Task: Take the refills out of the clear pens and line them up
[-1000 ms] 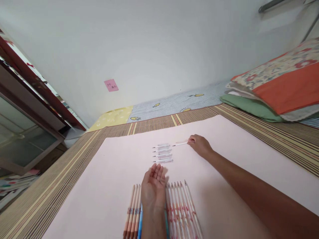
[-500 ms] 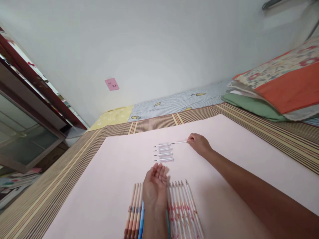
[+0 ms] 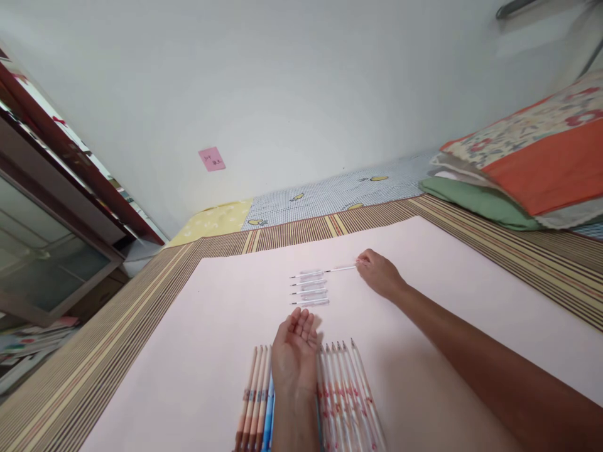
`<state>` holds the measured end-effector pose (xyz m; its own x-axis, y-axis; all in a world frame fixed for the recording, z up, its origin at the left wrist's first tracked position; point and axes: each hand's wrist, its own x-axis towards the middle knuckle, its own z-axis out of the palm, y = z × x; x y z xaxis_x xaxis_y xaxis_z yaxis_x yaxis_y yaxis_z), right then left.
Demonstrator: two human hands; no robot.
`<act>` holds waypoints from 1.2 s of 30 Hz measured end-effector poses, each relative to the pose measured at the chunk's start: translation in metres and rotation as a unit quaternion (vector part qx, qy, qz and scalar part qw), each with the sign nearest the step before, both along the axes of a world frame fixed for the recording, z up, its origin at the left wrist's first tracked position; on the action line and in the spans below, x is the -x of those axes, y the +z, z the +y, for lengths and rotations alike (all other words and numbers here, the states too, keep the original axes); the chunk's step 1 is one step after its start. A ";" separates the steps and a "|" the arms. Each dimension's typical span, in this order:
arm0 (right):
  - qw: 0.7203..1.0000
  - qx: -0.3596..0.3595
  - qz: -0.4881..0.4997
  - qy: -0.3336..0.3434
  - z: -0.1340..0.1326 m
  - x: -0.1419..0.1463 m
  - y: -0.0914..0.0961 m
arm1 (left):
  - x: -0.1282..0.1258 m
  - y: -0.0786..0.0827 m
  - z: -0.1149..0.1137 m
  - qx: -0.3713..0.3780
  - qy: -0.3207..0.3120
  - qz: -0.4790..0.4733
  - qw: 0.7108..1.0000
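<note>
My right hand (image 3: 379, 272) is closed in a pinch at the right end of a thin white pen refill (image 3: 342, 269), whose dark tip points left. Its fingertips hide that end. To its left lie several similar white refills (image 3: 308, 292) in a stacked column, with clear strips beside them. My left hand (image 3: 296, 351) rests palm up with fingers loosely stretched and nothing in it. Under and beside it are brown-and-peach pens (image 3: 254, 395), a blue pen (image 3: 268, 414) partly covered by the forearm, and clear pens with pink patterns (image 3: 346, 395).
A large pale pink sheet (image 3: 188, 351) covers the striped mat (image 3: 113, 351). Folded bedding, orange and floral (image 3: 541, 163), is piled at the right, above a green cloth (image 3: 480, 201). A pink note (image 3: 211, 159) sticks to the white wall. A glass-panelled cabinet (image 3: 42, 251) stands at the left.
My right hand has shifted very slightly to the right, while the refill lies in nearly the same place. My left hand has barely moved.
</note>
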<state>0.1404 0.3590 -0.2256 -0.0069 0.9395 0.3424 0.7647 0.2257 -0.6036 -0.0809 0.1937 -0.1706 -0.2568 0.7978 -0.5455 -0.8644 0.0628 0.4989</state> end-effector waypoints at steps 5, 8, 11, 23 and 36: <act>0.995 -0.031 -0.041 0.082 -0.012 0.008 0.004 | -0.001 0.000 0.001 0.002 0.002 -0.004 1.000; 0.989 -0.045 -0.078 0.117 -0.012 0.013 0.003 | -0.001 -0.001 0.001 0.003 0.004 -0.006 1.000; 0.982 -0.065 -0.133 0.114 -0.008 0.013 -0.001 | 0.000 -0.001 0.001 0.005 0.006 -0.007 1.000; 0.979 -0.081 -0.163 0.089 -0.003 0.009 -0.003 | -0.005 0.005 0.000 0.019 -0.001 -0.016 1.000; 0.978 -0.099 -0.154 0.102 0.003 0.015 -0.007 | -0.004 0.001 0.000 0.018 0.002 -0.017 1.000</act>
